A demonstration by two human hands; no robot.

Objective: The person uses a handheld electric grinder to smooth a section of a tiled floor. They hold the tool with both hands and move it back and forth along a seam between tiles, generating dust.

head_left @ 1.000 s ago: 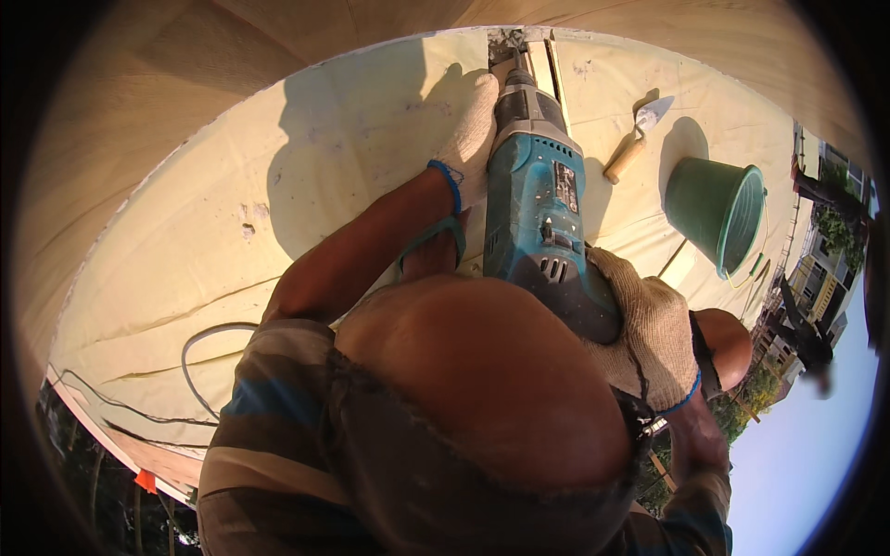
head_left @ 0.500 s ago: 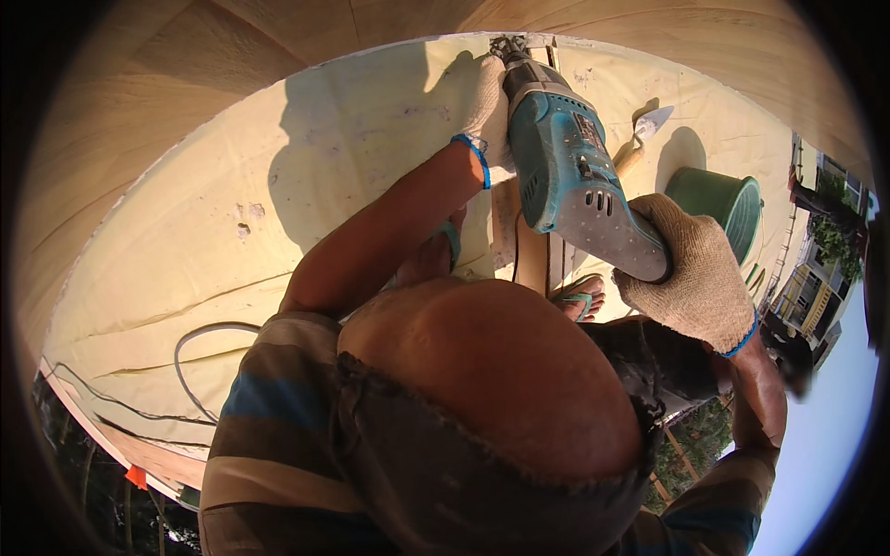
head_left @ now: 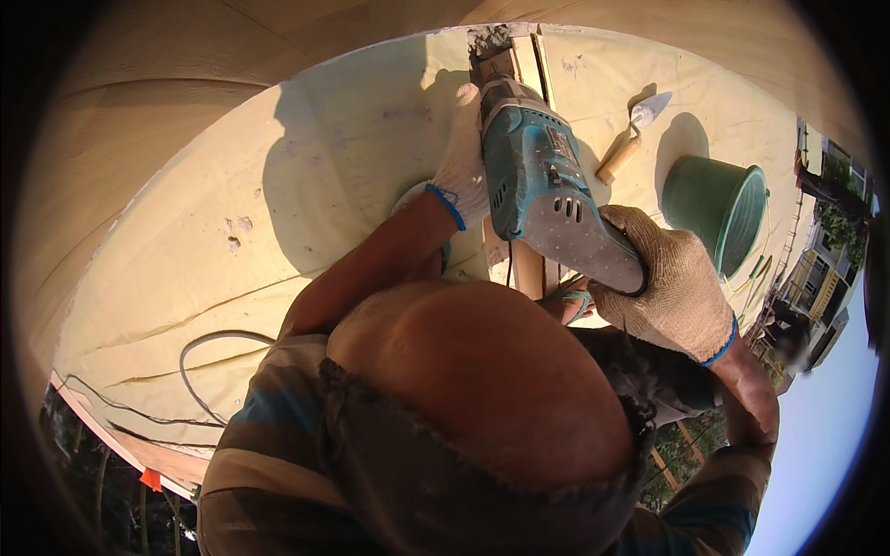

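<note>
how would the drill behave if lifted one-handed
The drill is probably heavy for its size, given its bulky body. Its hard-looking casing should stay rigid. Held only by the right hand at its rear, it might dip forward.

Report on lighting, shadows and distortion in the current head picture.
In the head view, hard light throws a broad shadow on the cream sheet, another beside the green bucket; in the head view, the fisheye bows the sheet's edge; in the head view, the drill looks fairly sharp.
</note>
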